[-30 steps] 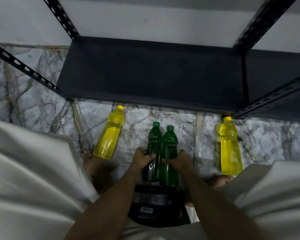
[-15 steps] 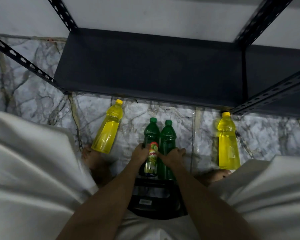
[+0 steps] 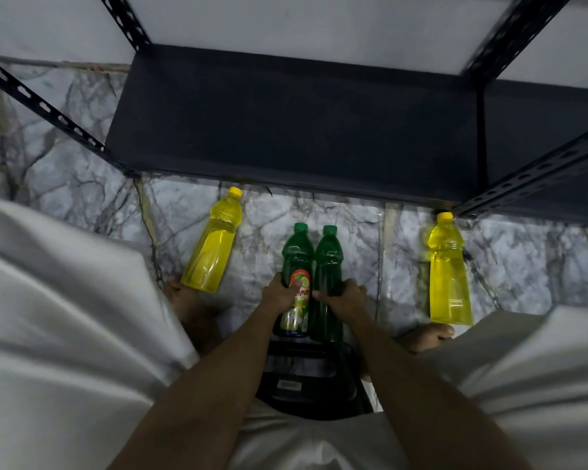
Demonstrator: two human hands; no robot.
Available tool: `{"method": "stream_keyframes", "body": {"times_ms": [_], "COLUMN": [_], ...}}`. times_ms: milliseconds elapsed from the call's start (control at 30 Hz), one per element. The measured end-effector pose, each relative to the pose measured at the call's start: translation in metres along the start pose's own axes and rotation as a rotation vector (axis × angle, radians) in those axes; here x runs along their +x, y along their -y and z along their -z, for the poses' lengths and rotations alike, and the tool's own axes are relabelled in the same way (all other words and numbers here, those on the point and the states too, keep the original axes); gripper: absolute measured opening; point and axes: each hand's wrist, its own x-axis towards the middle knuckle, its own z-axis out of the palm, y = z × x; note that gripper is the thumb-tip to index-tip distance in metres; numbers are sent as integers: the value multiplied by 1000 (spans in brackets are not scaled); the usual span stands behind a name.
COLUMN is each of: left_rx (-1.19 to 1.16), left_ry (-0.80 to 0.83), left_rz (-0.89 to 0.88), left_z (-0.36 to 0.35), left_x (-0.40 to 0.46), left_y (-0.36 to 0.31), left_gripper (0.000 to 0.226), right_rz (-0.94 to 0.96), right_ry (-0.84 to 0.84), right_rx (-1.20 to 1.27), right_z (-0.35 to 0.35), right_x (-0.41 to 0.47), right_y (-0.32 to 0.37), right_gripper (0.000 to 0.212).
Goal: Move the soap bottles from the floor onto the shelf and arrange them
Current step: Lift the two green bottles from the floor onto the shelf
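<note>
Two green soap bottles stand side by side on the marble floor [image 3: 353, 232], just in front of me. My left hand [image 3: 280, 295] grips the left green bottle [image 3: 297, 259], whose colourful label faces up. My right hand [image 3: 345, 298] grips the right green bottle [image 3: 328, 266]. A yellow bottle [image 3: 214, 244] stands to the left, tilted in view, and another yellow bottle [image 3: 448, 273] stands to the right. The dark metal shelf [image 3: 296, 123] lies beyond them, with nothing on it.
Perforated black shelf uprights cross the view: one [image 3: 48, 110] at the left, one [image 3: 530, 171] at the right. A black stool [image 3: 306, 381] sits under me between my white-clad knees. My bare feet rest on the floor beside the yellow bottles.
The left green bottle has been turned so its label now faces up. Both hands keep hold of the green bottles; the view has shifted slightly.
</note>
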Motion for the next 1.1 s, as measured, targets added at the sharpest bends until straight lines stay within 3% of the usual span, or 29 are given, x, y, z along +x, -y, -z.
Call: {"method": "stream_keyframes", "body": {"times_ms": [100,233,400,600,633,667,767,833,967,1100], "left_rx": [-13,-58,-223,-259,-247,-233,-221,-204,-146,-261], "left_ry": [-1,22,38,49,43,42,44,72,198,237], "left_rz": [-8,-3,60,92,86,92,98,100,123,91], "left_z": [1,2,1,-3,-3,-3,-3,-1,7,17], "left_x": [-4,-3,-2,1,2,4,7,8,16,15], "left_y": [-3,-2,-9,-6,-6,-5,-5,-4,0,-9], "left_gripper": [65,63,60,76,77,79,84,92,120,133], "right_rz": [-60,-91,-25,-185,-188,-181,-145,-135,-146,-167], "right_ry": [31,124,93,182,191,201,191,173,170,154], "right_rx": [106,190,142,484,519,528,502,492,556,600], "right_z": [1,14,2,8,8,4,-20,-30,-11,-1], "right_x": [4,12,13,10,9,10,34,49,23,18], "right_y": [1,-7,-7,-7,-4,-2,-21,-35,-5,6], "right_gripper": [68,34,61,18,19,32,99,110,71,50]}}
